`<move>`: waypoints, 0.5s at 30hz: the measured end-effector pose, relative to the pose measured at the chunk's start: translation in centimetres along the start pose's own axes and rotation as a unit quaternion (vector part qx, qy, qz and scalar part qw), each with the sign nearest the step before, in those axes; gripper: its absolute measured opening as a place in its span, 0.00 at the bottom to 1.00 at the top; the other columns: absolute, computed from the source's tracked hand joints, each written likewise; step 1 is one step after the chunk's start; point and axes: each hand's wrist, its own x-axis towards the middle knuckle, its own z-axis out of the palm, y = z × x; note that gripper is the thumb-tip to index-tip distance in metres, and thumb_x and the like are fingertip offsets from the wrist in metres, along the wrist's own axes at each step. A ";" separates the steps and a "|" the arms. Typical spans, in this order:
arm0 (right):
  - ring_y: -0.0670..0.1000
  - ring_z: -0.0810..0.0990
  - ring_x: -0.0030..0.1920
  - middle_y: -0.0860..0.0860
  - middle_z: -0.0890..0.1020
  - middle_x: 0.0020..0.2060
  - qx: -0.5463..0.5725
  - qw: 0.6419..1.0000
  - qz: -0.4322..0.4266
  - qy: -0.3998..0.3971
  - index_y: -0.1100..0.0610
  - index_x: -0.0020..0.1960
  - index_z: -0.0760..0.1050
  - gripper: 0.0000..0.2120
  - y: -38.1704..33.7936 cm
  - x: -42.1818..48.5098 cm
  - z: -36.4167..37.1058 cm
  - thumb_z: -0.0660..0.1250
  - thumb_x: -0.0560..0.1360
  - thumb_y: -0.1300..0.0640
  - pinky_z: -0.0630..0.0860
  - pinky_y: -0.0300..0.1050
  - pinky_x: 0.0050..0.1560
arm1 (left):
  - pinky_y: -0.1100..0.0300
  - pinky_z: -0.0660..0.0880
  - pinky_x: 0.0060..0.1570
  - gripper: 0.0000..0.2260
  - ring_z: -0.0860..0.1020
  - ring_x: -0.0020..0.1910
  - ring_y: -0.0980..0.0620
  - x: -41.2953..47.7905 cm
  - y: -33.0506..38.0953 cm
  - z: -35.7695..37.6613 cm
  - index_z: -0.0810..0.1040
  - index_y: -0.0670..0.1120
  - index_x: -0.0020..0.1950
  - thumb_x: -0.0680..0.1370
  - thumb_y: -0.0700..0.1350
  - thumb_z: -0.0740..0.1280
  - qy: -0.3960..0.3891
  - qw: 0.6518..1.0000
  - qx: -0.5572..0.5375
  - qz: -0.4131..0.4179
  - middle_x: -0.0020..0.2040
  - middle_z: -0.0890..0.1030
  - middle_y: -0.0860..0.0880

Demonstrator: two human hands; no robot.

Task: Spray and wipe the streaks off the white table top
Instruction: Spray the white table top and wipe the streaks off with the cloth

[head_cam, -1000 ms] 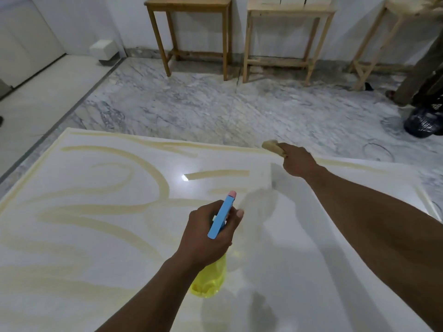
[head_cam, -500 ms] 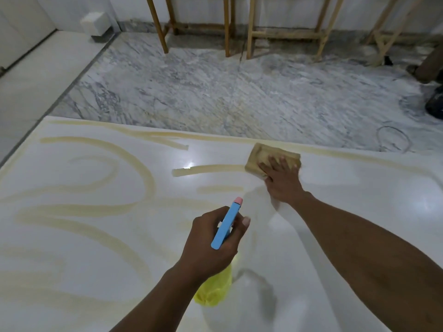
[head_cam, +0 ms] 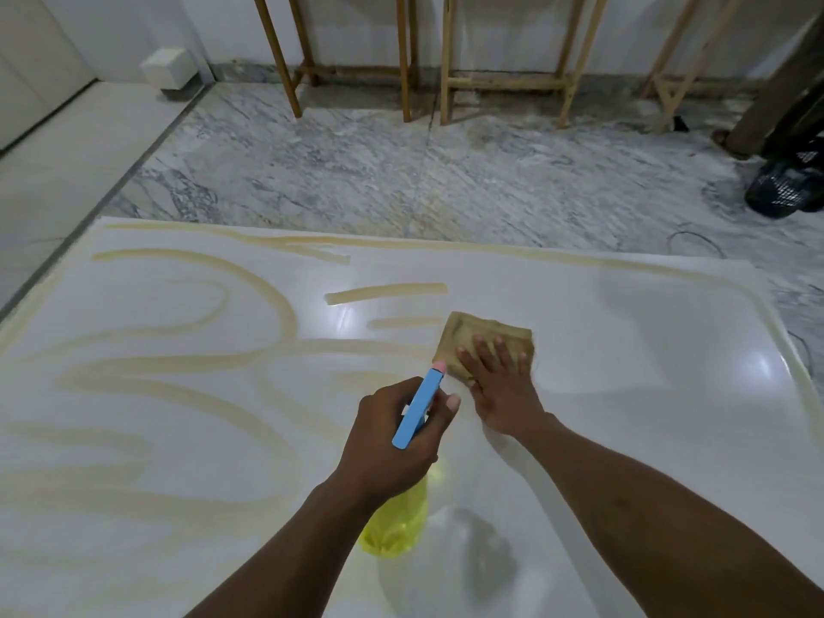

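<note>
I'm looking down on the white table top (head_cam: 624, 439), glossy, with yellowish streaks (head_cam: 385, 292) looping over its left half and tracing the far edge. Past it there's a grey-veined marble floor (head_cam: 401, 171), wooden stool legs (head_cam: 403, 60) against the pale wall, a small white box (head_cam: 167, 66) at the skirting and a dark mesh object (head_cam: 780, 189) far right.

My right hand (head_cam: 504, 390) lies flat, fingers straight and spread, pressing a tan cloth (head_cam: 472, 336) onto the table near its middle. The left hand (head_cam: 388, 439) is wrapped round the neck of the spray bottle (head_cam: 417, 412), blue head pointing at the cloth, yellow body hanging under the wrist above the table.

A second back that cloth was out at the far edge; half a second back it covered the short streak's right end. Now it has come nearer me, just clear of that streak. The bottle hand hasn't shifted its grip.
</note>
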 end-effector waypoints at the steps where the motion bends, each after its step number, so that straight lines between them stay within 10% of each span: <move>1: 0.55 0.37 0.79 0.47 0.44 0.81 0.005 1.000 0.002 0.000 0.43 0.79 0.44 0.31 -0.2 -0.5 0.4 0.38 0.77 0.41 0.40 0.67 0.74 | 0.55 0.83 0.37 0.13 0.85 0.30 0.44 -0.3 -0.2 0.0 0.79 0.49 0.43 0.81 0.55 0.72 -0.001 1.000 0.000 0.001 0.36 0.82 0.43; 15: 0.55 0.43 0.81 0.45 0.47 0.81 0.004 0.995 0.037 -0.089 0.40 0.80 0.51 0.28 -15.2 -23.7 6.5 0.46 0.80 0.48 0.46 0.63 0.76 | 0.68 0.77 0.31 0.12 0.84 0.33 0.39 -22.4 -4.2 -5.7 0.79 0.46 0.43 0.81 0.52 0.73 0.007 1.000 -0.029 -0.009 0.35 0.79 0.45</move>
